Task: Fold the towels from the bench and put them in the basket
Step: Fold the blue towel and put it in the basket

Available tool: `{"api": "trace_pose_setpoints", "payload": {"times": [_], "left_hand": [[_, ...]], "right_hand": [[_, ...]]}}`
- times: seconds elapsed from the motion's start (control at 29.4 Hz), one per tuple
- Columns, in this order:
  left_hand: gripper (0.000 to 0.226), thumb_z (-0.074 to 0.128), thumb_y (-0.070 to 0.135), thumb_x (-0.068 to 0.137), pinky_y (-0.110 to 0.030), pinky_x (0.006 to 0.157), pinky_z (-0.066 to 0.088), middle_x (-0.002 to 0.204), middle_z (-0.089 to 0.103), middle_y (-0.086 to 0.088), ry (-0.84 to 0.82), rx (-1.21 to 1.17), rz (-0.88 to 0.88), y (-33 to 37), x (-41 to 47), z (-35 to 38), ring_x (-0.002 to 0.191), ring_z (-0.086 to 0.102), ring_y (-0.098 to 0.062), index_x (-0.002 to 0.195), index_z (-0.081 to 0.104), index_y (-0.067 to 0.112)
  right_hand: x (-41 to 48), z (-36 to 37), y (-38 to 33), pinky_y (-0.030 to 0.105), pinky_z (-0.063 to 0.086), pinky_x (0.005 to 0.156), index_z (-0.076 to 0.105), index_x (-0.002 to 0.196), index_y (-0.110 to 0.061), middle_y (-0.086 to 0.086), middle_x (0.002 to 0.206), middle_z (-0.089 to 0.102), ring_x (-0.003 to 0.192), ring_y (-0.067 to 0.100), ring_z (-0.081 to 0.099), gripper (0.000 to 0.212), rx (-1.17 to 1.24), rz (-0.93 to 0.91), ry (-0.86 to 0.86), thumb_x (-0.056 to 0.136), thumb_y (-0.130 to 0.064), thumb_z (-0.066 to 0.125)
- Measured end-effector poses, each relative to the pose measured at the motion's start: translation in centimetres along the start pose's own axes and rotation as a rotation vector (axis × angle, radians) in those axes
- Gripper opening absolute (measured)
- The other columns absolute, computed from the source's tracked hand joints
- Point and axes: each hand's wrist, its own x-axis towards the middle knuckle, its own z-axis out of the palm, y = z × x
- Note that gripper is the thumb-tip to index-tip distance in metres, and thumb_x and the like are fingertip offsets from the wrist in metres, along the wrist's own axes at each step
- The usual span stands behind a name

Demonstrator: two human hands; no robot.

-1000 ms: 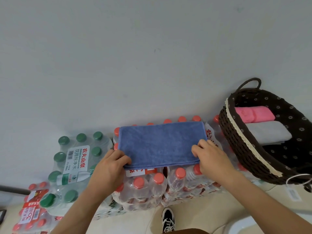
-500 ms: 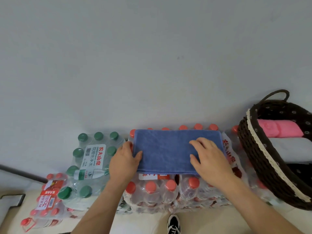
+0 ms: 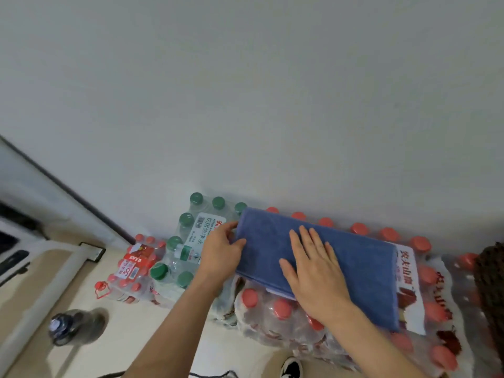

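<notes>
A blue towel (image 3: pixel 354 266), folded into a long strip, lies on top of shrink-wrapped packs of red-capped water bottles (image 3: pixel 425 290). My left hand (image 3: pixel 222 252) pinches the strip's left end between thumb and fingers. Flat on the towel's middle rests my right hand (image 3: pixel 313 268), fingers spread and palm down. Only a dark sliver of the woven basket (image 3: pixel 491 279) shows at the right edge; whatever is inside it is out of view.
A pack of green-capped bottles (image 3: pixel 191 241) stands left of the towel, with a smaller red-capped pack (image 3: pixel 131 268) beyond it. A dark bottle (image 3: pixel 73 326) lies on the floor at lower left. The grey wall rises right behind the packs. A shoe (image 3: pixel 291 368) shows at the bottom.
The view has swung left and tilted, so the basket has slid nearly out of frame. My right hand has moved from the towel's right end to its middle, and my left keeps the left end.
</notes>
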Motion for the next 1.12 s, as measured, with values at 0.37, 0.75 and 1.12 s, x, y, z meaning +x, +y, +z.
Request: {"api": "trace_pose_setpoints", "payload": {"times": [0.37, 0.75, 1.12], "left_hand": [[0.043, 0.045, -0.009, 0.085, -0.01, 0.079, 0.045, 0.101, 0.067, 0.007, 0.28, -0.016, 0.002, -6.3, 2.6, -10.7, 0.095, 0.059, -0.008, 0.101, 0.072, 0.02], [0.038, 0.048, 0.006, 0.092, -0.003, 0.078, 0.032, 0.125, 0.056, 0.003, 0.091, 0.215, 0.245, -6.6, 4.9, -14.4, 0.099, 0.049, -0.004, 0.124, 0.062, 0.018], [0.062, 0.067, 0.016, 0.078, -0.003, 0.084, 0.035, 0.123, 0.06, 0.013, -0.479, 0.13, 0.738, 0.8, -0.5, -7.8, 0.103, 0.052, -0.002, 0.135, 0.047, 0.029]], "right_hand": [[4.6, 3.4, -12.7, 0.053, 0.035, 0.107, 0.043, 0.143, -0.012, 0.012, 0.147, 0.044, 0.136, 0.028, 0.042, 0.069, -0.021, -0.149, -0.021, 0.092, -0.054, 0.024], [6.4, 4.2, -15.7, 0.041, -0.006, 0.116, -0.001, 0.153, -0.022, -0.004, 0.161, -0.006, 0.146, 0.01, -0.01, 0.086, 0.092, -0.15, -0.116, 0.083, -0.07, -0.015], [6.0, -4.7, -11.0, 0.031, 0.052, 0.061, 0.066, 0.083, -0.008, 0.014, 0.077, 0.069, 0.069, 0.026, 0.068, 0.016, 1.778, 0.685, -0.119, 0.09, -0.02, 0.058]]}}
